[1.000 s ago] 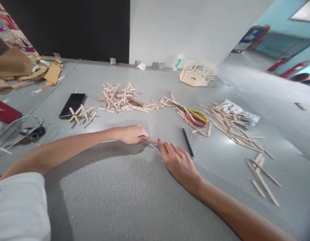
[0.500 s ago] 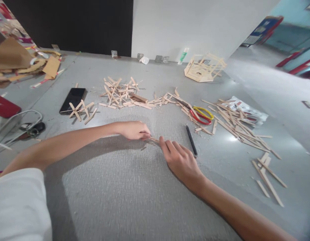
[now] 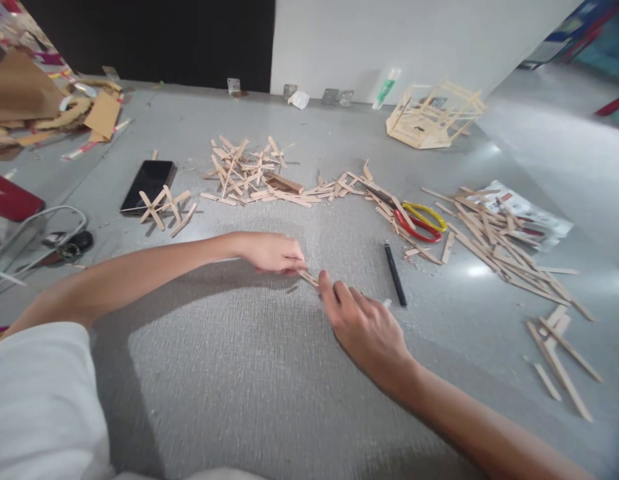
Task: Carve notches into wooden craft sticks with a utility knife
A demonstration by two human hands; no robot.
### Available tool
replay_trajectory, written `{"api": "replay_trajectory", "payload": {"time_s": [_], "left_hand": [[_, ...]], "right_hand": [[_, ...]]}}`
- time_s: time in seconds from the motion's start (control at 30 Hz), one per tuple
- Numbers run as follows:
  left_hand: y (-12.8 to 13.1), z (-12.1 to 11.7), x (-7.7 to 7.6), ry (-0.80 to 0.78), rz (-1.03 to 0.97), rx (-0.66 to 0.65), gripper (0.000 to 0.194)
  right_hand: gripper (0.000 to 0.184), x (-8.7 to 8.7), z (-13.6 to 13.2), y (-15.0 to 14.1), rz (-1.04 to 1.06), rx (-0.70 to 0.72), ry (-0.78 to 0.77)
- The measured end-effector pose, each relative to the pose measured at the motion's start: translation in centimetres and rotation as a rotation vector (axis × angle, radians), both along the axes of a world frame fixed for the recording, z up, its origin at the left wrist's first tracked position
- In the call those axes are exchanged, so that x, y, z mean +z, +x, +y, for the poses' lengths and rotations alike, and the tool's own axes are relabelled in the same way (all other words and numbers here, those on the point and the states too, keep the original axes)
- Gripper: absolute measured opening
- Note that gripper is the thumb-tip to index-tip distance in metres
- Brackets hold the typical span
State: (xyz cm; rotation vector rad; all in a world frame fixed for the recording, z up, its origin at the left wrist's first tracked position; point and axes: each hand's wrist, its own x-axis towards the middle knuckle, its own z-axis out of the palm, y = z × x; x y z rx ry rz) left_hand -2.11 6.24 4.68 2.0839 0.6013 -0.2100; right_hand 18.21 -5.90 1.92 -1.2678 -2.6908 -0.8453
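Observation:
A short length of thin wooden sticks (image 3: 309,277), like popsicle sticks laid together, spans the gap between my hands just above the grey table. My left hand (image 3: 273,253) is closed, pinching its left end. Closed around the other end is my right hand (image 3: 367,327), its fingers bent over the wood and hiding most of that part. A black pen-like tool (image 3: 395,275) lies on the table just beyond my right hand. Past it, scissors (image 3: 418,222) with red and yellow handles rest among loose sticks.
Stick piles lie at the back middle (image 3: 247,170) and right (image 3: 499,247), the latter by a plastic packet (image 3: 534,217). A wooden stick frame (image 3: 419,130) and glue tube (image 3: 387,88) stand near the wall. At left are a phone (image 3: 148,183), cables (image 3: 72,213) and cardboard (image 3: 24,90).
The camera view has turned, so things at the right appear farther right. Both hands keep their grip on the sticks, which now slope down more toward my right hand.

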Motion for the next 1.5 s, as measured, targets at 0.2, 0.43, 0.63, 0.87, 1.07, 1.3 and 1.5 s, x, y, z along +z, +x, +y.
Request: {"api": "replay_trajectory", "payload": {"time_s": [0.2,0.43,0.63,0.87,1.07,1.3,1.5], "left_hand": [[0.0,0.0,-0.1,0.024,-0.049,-0.003,0.032],[0.0,-0.2,0.2,0.033,-0.003,-0.009,0.031],[-0.2,-0.2,0.1,0.027,-0.053,-0.030,0.027],[-0.1,-0.2,0.2,0.021,-0.046,-0.027,0.027],[-0.2,-0.2,0.3,0.033,-0.026,-0.022,0.029],[-0.2,-0.1,0.5,0.037,-0.008,-0.038,0.028],[0.0,-0.2,0.6,0.064,0.014,-0.028,0.028]], "right_hand": [[0.032,0.2,0.1,-0.2,-0.015,-0.018,-0.008],[0.037,0.8,-0.2,-0.4,-0.138,-0.012,-0.048],[0.038,0.3,-0.2,-0.1,-0.144,-0.001,-0.007],[0.038,0.5,-0.3,0.1,-0.121,-0.031,-0.021],[0.040,0.0,0.2,0.7,-0.073,-0.025,-0.071],[0.035,-0.8,0.6,2.0,0.145,0.090,0.082],[0.039,-0.7,0.7,1.0,0.078,0.032,-0.046]]}}
